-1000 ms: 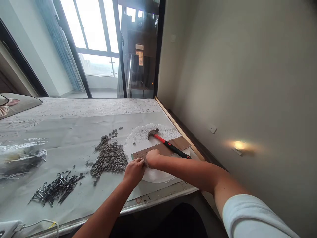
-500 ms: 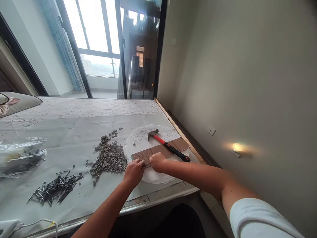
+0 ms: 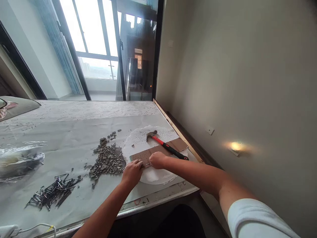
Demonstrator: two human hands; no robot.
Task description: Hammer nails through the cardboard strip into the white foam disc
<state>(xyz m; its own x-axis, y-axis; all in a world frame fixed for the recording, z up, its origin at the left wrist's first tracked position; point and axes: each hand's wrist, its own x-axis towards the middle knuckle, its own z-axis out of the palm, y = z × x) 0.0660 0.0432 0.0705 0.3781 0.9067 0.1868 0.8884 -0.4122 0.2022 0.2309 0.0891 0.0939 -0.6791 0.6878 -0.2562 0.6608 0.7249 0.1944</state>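
Observation:
A flat brown board (image 3: pixel 139 156) with many small holes at its left end lies across a white textured round mat (image 3: pixel 131 140). At the board's near left corner, my left hand (image 3: pixel 133 170) is closed with its fingers curled over the edge. My right hand (image 3: pixel 157 160) makes a fist on the board just to the right of it; whatever is inside is hidden. Across the board rests a claw hammer (image 3: pixel 159 141) with a red and black handle, its head on the mat, touched by neither hand.
Left of the mat is a heap of grey broken stone (image 3: pixel 109 160). Loose dark nails (image 3: pixel 53 191) lie nearer on the grey sheet (image 3: pixel 69 135), with a clear plastic bag (image 3: pixel 21 162) at far left. A wooden edge strip (image 3: pixel 170 122) runs beside the wall.
The view has shifted slightly, so everything sits a little lower and further left. Both hands keep their places on the board, and the hammer lies as before.

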